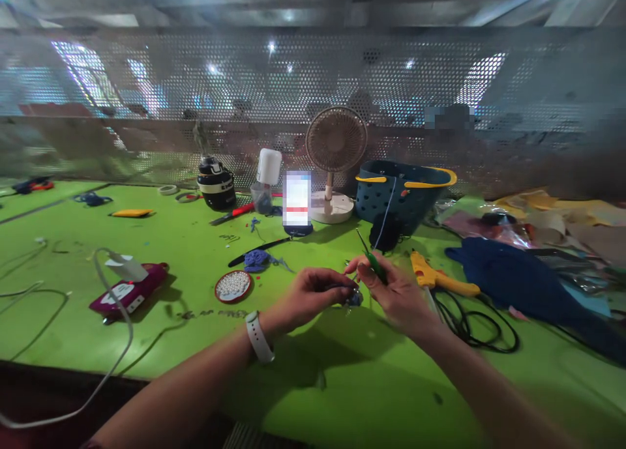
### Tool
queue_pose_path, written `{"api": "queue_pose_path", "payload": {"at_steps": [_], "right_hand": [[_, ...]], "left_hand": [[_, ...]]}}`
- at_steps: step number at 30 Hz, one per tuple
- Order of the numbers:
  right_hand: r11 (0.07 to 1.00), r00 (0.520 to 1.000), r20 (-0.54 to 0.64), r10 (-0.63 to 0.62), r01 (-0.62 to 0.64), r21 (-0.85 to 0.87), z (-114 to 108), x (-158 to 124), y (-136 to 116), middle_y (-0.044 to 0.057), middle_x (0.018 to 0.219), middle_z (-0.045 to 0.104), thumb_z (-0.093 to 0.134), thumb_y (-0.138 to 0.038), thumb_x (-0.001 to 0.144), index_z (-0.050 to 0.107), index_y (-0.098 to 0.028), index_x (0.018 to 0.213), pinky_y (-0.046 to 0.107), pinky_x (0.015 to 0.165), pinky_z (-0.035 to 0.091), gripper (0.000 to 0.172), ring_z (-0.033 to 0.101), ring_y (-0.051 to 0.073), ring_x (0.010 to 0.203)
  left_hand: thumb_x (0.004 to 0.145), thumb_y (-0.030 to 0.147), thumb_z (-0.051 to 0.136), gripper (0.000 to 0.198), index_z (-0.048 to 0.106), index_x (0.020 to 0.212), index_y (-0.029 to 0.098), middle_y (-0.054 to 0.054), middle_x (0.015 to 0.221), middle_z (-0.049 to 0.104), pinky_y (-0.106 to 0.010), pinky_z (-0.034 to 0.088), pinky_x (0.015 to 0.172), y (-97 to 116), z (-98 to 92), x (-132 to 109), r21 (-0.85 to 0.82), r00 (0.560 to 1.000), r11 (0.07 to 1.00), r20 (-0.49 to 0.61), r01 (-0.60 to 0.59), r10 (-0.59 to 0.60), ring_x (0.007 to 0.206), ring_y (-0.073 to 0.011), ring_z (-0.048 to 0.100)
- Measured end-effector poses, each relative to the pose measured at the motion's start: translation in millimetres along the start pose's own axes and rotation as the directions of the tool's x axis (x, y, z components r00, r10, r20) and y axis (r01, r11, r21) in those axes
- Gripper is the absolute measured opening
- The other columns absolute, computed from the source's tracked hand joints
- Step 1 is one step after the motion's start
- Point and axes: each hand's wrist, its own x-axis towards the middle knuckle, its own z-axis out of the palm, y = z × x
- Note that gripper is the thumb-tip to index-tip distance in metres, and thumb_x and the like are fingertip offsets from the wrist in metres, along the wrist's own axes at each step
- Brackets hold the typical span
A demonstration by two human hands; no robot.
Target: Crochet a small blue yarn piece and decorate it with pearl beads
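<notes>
Over the green table, my left hand pinches a small blue-grey crochet piece between thumb and fingers. My right hand grips a crochet hook by its green handle, the thin metal shaft pointing up and left. The right fingertips meet the left ones at the piece; what they do to it there is partly hidden. A light blue yarn strand runs down from the basket towards my right hand. Left of my hands lie a dish of white beads and a blue crocheted piece.
A yellow glue gun with a coiled black cable is right of my hand, near dark blue cloth. Behind stand a fan, a phone and a black jug. A maroon power strip is at left.
</notes>
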Motion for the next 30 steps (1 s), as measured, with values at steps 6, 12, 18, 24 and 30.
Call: {"api": "queue_pose_path", "payload": {"at_steps": [6,12,18,24,30], "right_hand": [[0.933,0.983,0.11,0.149,-0.176,0.314,9.7,-2.5,-2.0,-0.008,0.051,0.033,0.06,-0.055,0.084,0.057,-0.02,0.072,0.024,0.042,0.017,0.037,0.024,0.007,0.043],[0.935,0.985,0.08,0.154,-0.171,0.31,12.2,-5.8,-11.6,-0.009,0.05,0.032,0.065,-0.056,0.079,0.056,-0.019,0.067,0.024,0.041,0.016,0.041,0.025,0.006,0.043],[0.885,0.952,0.143,0.272,-0.305,0.352,4.9,4.4,-3.3,-0.009,0.051,0.039,0.064,-0.062,0.076,0.044,-0.02,0.065,0.022,0.04,0.015,0.047,0.025,0.005,0.041],[0.896,0.935,0.146,0.324,-0.353,0.27,-5.7,10.4,7.3,-0.009,0.051,0.038,0.061,-0.055,0.082,0.045,-0.021,0.074,0.022,0.042,0.017,0.038,0.026,0.006,0.044],[0.944,0.926,0.193,0.325,-0.331,-0.001,-6.6,11.2,8.5,-0.007,0.06,0.04,0.055,-0.05,0.087,0.048,-0.02,0.081,0.025,0.047,0.025,0.031,0.032,0.008,0.049]], "left_hand": [[0.066,0.029,0.081,0.018,0.076,0.077,0.015,-0.003,0.071,0.075,-0.029,0.052,0.071,-3.2,-1.7,3.0,0.026,1.0,1.0,-0.009,-0.002,0.002,0.063,-0.0122,0.065],[0.067,0.031,0.081,0.022,0.075,0.08,0.014,-0.005,0.075,0.075,-0.029,0.052,0.072,-9.6,-2.6,4.0,0.065,1.0,0.997,-0.003,0.03,-0.03,0.066,-0.0129,0.065],[0.073,0.023,0.076,0.046,0.065,0.117,0.018,-0.006,0.089,0.073,-0.027,0.051,0.069,-0.8,-10.8,4.4,0.166,0.987,0.984,0.137,0.06,-0.084,0.072,-0.0123,0.065],[0.081,0.03,0.067,0.028,0.068,0.105,0.015,-0.005,0.079,0.071,-0.023,0.047,0.053,17.0,-26.8,9.1,0.452,0.961,0.884,0.171,0.121,-0.219,0.059,-0.0107,0.061],[0.08,0.029,0.066,0.016,0.072,0.088,0.015,-0.005,0.078,0.073,-0.022,0.046,0.053,30.6,-30.7,8.8,0.571,0.986,0.809,-0.007,0.14,-0.166,0.063,-0.0117,0.062]]}}
